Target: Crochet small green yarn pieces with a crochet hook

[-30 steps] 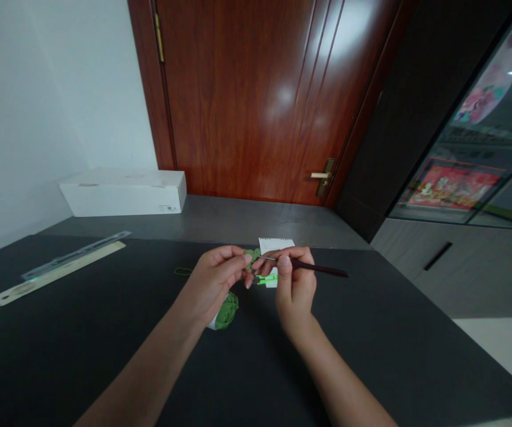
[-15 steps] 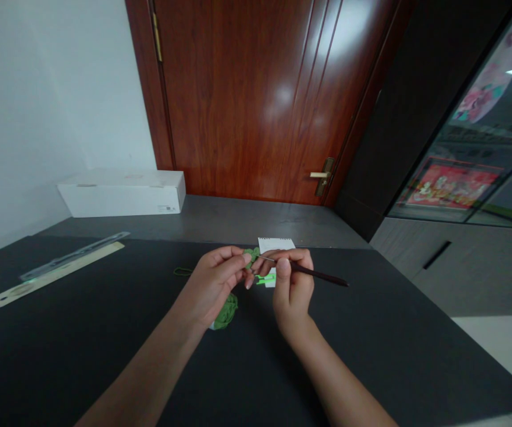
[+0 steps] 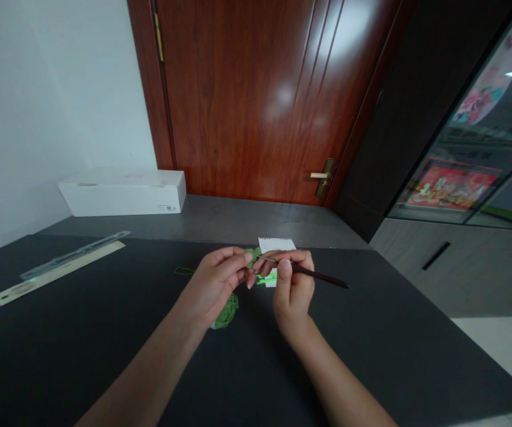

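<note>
Between thumb and fingers, my left hand [image 3: 220, 276] pinches a small piece of green crochet work [image 3: 253, 256]. My right hand [image 3: 295, 281] grips a crochet hook [image 3: 320, 276] with a dark handle, its thin metal shaft pointing left to the green piece. Whether the hook's tip sits inside a stitch, I cannot tell. A ball of green yarn [image 3: 226, 313] lies on the table below my left wrist, partly covered by it. A loop of green yarn [image 3: 184, 271] shows left of that hand.
Behind my hands lie a white spiral notepad [image 3: 277, 244] and bright green small items [image 3: 266, 279], partly hidden. A beige ruler [image 3: 60, 274] and a clear plastic strip [image 3: 76, 255] rest at left on the dark table [image 3: 105, 332]. A white box [image 3: 125, 198] stands at the back left.
Both hands stay nearly in place. The green piece and the hook's shaft have shifted very slightly; the grips look the same.
</note>
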### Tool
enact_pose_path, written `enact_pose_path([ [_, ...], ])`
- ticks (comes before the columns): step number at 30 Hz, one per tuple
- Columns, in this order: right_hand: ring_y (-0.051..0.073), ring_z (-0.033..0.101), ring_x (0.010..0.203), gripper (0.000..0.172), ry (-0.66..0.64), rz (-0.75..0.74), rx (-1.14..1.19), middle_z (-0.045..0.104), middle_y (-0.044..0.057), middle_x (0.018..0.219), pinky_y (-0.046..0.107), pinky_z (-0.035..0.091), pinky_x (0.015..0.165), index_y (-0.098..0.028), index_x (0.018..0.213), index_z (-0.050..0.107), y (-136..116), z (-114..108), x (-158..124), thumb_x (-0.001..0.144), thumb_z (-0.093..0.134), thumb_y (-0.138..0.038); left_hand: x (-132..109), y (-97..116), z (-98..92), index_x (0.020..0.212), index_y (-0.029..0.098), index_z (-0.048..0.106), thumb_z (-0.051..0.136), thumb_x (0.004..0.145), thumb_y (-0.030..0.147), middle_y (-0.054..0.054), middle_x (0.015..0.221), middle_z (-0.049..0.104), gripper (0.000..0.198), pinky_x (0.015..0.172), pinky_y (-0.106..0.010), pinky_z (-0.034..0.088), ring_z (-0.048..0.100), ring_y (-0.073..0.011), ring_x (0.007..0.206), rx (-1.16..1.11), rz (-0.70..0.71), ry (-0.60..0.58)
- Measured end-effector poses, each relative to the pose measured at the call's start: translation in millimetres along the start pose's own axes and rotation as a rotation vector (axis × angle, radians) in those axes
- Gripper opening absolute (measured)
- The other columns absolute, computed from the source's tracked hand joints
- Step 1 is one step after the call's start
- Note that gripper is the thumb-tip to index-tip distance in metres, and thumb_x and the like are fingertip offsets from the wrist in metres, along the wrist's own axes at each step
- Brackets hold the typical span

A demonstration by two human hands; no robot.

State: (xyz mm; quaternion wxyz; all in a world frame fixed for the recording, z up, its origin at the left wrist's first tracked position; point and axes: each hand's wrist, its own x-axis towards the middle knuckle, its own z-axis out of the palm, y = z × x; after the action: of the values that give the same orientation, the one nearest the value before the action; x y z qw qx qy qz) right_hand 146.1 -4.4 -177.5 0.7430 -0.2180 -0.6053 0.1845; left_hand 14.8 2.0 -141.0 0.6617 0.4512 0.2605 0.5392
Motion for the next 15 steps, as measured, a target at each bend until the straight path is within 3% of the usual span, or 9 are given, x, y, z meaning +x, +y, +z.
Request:
enact_pose_path([
  [15,0.018,0.067,0.073,0.008,-0.029,-0.070,-0.089,0.060,0.000,0.074,0.039,0.055,0.072,-0.024,0.097,0.047,-1.8,-0.7,-1.2,0.101,0.040,-0.024,-1.9,-1.7,1.8,0.070,0.012,0.064,0.076,0.076,0.025,-0.004,0.071,0.062,0.018,0.054,-0.026,0.045,0.058,-0.0135,0.063,0.017,0.032,0.000],
])
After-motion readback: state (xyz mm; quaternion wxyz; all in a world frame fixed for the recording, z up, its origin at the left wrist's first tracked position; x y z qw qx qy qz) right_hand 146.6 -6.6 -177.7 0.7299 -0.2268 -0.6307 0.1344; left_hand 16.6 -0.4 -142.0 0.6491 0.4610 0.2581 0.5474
